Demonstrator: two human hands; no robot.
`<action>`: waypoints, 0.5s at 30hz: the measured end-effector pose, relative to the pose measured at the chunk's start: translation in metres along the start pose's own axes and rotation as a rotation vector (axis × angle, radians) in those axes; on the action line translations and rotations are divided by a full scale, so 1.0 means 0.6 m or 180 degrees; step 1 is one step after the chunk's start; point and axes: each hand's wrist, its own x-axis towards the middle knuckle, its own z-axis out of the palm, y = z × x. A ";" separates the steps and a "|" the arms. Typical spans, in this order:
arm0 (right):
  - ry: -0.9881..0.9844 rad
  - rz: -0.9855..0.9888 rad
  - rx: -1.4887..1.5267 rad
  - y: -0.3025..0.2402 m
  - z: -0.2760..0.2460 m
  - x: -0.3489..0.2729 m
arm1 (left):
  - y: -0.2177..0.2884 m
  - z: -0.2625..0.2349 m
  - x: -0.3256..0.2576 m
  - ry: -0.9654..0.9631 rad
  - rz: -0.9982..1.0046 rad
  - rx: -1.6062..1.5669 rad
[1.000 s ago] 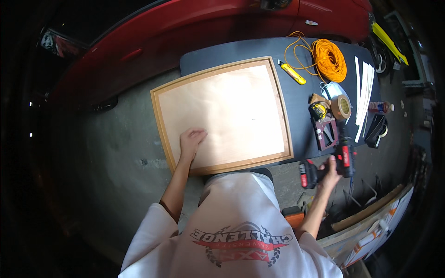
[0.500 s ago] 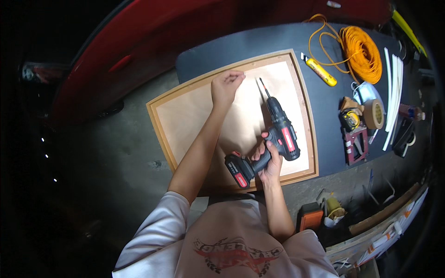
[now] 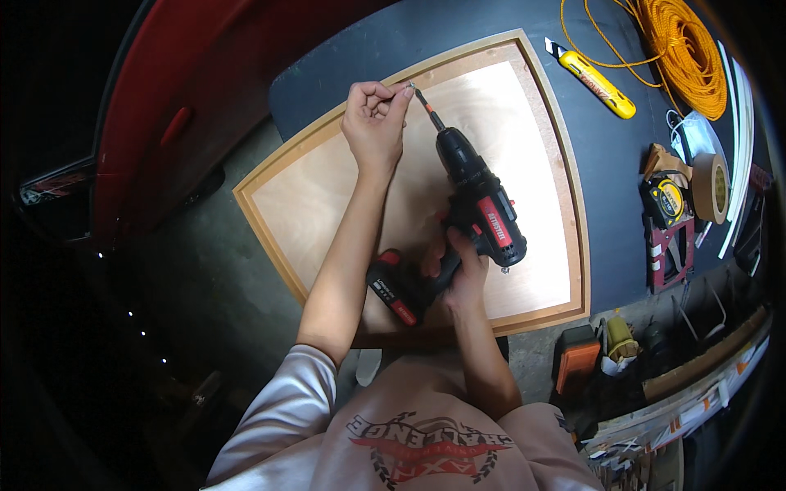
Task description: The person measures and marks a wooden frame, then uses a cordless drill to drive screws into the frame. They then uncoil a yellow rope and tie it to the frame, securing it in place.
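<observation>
My right hand [image 3: 464, 274] is wrapped round the grip of a black and red cordless drill [image 3: 475, 192]. The driver bit [image 3: 429, 109] points up and to the left, over a shallow wooden frame with a pale panel [image 3: 319, 196]. Thumb and fingers of my left hand [image 3: 375, 123] pinch a small silvery screw [image 3: 412, 85] above the frame's far side. The bit's tip meets or nearly meets the screw; contact cannot be made out at this size.
On the dark tabletop [image 3: 368, 45] to the right lie a yellow utility knife [image 3: 598, 82], orange rope [image 3: 684, 49], a tape measure [image 3: 666, 199], a tape roll [image 3: 710, 188], a face mask [image 3: 696, 135] and white strips [image 3: 741, 139]. A red car panel [image 3: 221, 65] stands at the far left.
The drill has come up and left, bringing its bit from a gap away to the screw in my left fingers. My view has shifted, and the table things appear farther right.
</observation>
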 end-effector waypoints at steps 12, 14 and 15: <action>-0.0016 0.0057 0.0000 -0.007 0.006 0.013 | -0.001 0.005 -0.003 0.0097 0.0057 -0.0035; 0.0002 0.0073 0.0031 -0.007 0.007 0.012 | -0.001 0.006 -0.003 0.0108 0.0061 -0.0028; 0.0020 0.0084 0.0042 -0.008 0.007 0.011 | -0.001 0.006 -0.003 0.0115 0.0062 -0.0004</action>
